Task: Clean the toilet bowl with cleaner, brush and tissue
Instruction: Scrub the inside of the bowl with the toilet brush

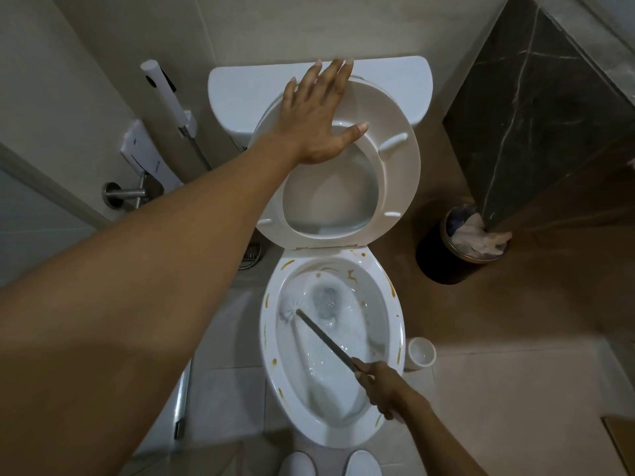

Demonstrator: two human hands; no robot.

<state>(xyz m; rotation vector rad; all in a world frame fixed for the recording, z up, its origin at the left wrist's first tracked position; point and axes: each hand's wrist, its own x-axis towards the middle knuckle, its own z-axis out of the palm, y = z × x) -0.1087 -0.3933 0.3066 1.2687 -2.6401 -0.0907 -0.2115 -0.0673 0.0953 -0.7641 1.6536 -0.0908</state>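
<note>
We took the toilet bowl point(385, 324) as our landmark. Our left hand point(319, 115) lay flat and open, fingers spread, against the raised seat point(398, 187), which stood upright behind the bowl and leaned against the tank point(240, 87); the hand gripped nothing and only pressed on the seat surface. Our right hand point(383, 389), at the bowl's near right rim, was closed in a fist around the dark handle of the brush point(316, 333). The handle ran diagonally from that hand down and across to the bowl's left inner wall, where the white bristle head sat in the water. Orange-brown streaks and spots point(391, 285) marked the bowl's rim at several places. Just beside the bowl's right side, on the floor, stood the white brush holder point(421, 352), open at the top. Farther right of the bowl, a dark waste bin point(443, 259) held crumpled tissue. To the left of the bowl, a spray hose point(165, 87) hung on the wall. Two white shoe tips point(330, 463) showed just in front of the bowl.
</note>
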